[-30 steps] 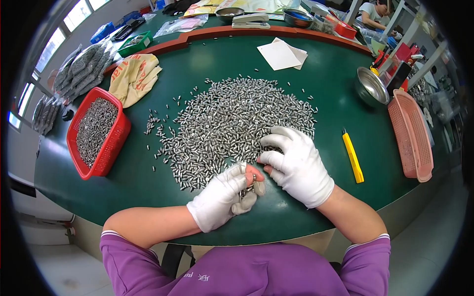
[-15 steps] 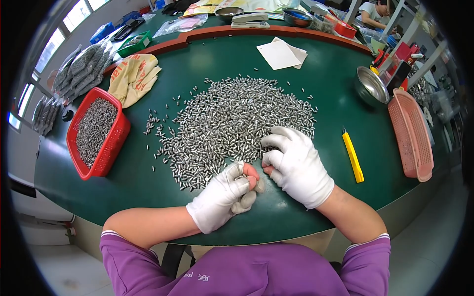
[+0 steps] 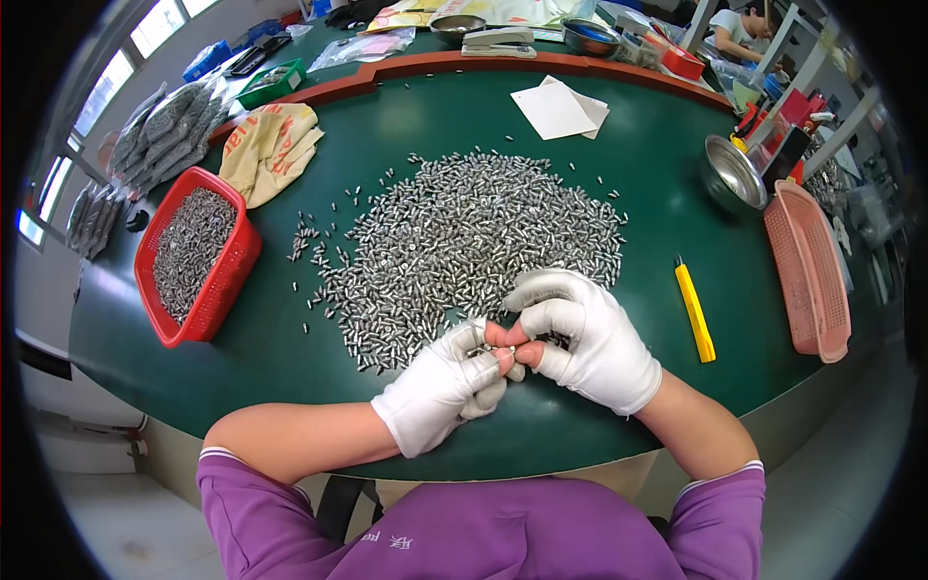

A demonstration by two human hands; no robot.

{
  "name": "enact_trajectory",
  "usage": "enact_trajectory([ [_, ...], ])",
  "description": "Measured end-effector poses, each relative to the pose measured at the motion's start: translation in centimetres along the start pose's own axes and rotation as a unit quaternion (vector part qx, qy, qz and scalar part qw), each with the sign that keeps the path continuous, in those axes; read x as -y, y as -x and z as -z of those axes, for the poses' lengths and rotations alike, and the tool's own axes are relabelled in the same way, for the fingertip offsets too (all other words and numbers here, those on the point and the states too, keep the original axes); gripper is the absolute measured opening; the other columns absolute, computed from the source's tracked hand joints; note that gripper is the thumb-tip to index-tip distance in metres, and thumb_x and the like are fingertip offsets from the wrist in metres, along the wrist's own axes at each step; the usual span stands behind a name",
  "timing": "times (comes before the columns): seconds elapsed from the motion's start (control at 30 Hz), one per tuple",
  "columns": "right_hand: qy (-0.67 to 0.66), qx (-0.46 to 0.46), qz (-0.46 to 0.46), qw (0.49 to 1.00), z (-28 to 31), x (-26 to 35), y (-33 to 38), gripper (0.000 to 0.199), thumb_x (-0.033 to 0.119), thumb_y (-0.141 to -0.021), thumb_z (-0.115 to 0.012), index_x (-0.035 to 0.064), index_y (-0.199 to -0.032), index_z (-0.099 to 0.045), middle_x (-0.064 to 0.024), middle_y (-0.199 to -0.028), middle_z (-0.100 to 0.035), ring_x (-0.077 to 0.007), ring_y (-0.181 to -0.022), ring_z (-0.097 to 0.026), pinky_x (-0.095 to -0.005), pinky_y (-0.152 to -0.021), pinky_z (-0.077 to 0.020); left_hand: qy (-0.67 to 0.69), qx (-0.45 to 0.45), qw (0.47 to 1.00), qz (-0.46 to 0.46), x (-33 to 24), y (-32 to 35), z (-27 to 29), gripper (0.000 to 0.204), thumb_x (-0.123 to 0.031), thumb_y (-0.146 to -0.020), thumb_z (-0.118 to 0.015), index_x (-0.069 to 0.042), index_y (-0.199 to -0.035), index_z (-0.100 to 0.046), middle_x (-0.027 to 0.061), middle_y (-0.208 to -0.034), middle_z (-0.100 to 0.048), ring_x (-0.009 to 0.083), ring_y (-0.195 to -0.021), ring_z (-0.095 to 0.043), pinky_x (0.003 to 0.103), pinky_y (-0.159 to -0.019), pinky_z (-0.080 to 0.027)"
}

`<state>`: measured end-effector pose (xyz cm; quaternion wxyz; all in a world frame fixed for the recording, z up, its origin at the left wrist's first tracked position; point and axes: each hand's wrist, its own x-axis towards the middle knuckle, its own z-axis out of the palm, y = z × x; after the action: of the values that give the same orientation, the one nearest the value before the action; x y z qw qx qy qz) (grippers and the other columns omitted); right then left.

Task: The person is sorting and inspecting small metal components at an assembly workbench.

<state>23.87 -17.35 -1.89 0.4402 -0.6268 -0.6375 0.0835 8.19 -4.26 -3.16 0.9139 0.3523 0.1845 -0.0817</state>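
A broad heap of small silver metal pieces (image 3: 474,217) covers the middle of the green table. Just at its near edge my two hands meet, in white gloves that leave thumb and forefinger tips bare. My left hand (image 3: 440,387) is closed in a pinch, its bare tips touching those of my right hand. My right hand (image 3: 597,343) pinches too, its other fingers curled over the near right edge of the heap. A tiny shiny metal piece (image 3: 513,351) shows between the fingertips; most of it is hidden.
At the left stands a red basket (image 3: 253,253) full of similar pieces, beside a beige cloth bag (image 3: 269,150). A yellow cutter (image 3: 694,314), a steel bowl (image 3: 732,174) and a pink basket (image 3: 807,275) lie right. White cards (image 3: 553,108) lie beyond the heap; a co-worker (image 3: 735,37) sits farther back.
My right hand has moved left and slightly down, from the heap's edge to my left hand. The fingertips of both hands now touch, with a small metal piece between them.
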Motion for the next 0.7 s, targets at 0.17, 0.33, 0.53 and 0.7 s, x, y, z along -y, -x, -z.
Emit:
enact_trajectory([
  [0.17,0.024,-0.015,0.059,0.998,0.3,-0.2,-0.3,0.023,0.016,-0.069,-0.076,0.0091,-0.085,-0.061,-0.0091,-0.097,-0.06,-0.0312,-0.091,-0.06,-0.0405,-0.074,-0.0491,0.003,-0.002,1.0,0.002,0.0,-0.1,0.1,0.013,-0.016,-0.094,-0.057,-0.012,-0.104,-0.05,0.0018,-0.088,-0.057,0.0033,-0.058,-0.042,0.017,-0.048,-0.029],
  [0.33,0.111,-0.032,0.12,0.986,0.8,0.0,-0.5,0.022,0.017,-0.068,-0.075,0.0103,-0.083,-0.061,-0.0074,-0.094,-0.059,-0.0313,-0.089,-0.06,-0.0409,-0.071,-0.049,0.018,0.014,1.0,-0.011,0.1,-0.3,0.5,0.013,-0.022,-0.093,-0.06,-0.011,-0.1,-0.056,0.0021,-0.09,-0.06,0.0052,-0.056,-0.041,0.019,-0.049,-0.029],
  [0.53,0.228,-0.044,0.031,0.972,1.4,-0.5,-0.3,0.018,0.013,-0.063,-0.073,0.0104,-0.078,-0.064,-0.0048,-0.095,-0.06,-0.0266,-0.096,-0.057,-0.04,-0.077,-0.0481,0.0,0.019,1.0,-0.02,0.2,-0.2,0.6,0.012,-0.018,-0.095,-0.055,-0.011,-0.104,-0.051,0.0013,-0.087,-0.057,0.0047,-0.057,-0.039,0.019,-0.048,-0.029],
  [0.7,0.258,-0.002,0.007,0.966,0.8,0.0,0.0,0.016,0.015,-0.063,-0.072,0.0089,-0.076,-0.065,-0.0057,-0.1,-0.06,-0.0263,-0.103,-0.055,-0.0408,-0.083,-0.0463,0.016,0.037,0.999,-0.034,0.4,-0.1,0.7,0.02,-0.019,-0.092,-0.06,-0.012,-0.11,-0.053,0.0032,-0.092,-0.056,0.0071,-0.059,-0.039,0.02,-0.051,-0.029],
])
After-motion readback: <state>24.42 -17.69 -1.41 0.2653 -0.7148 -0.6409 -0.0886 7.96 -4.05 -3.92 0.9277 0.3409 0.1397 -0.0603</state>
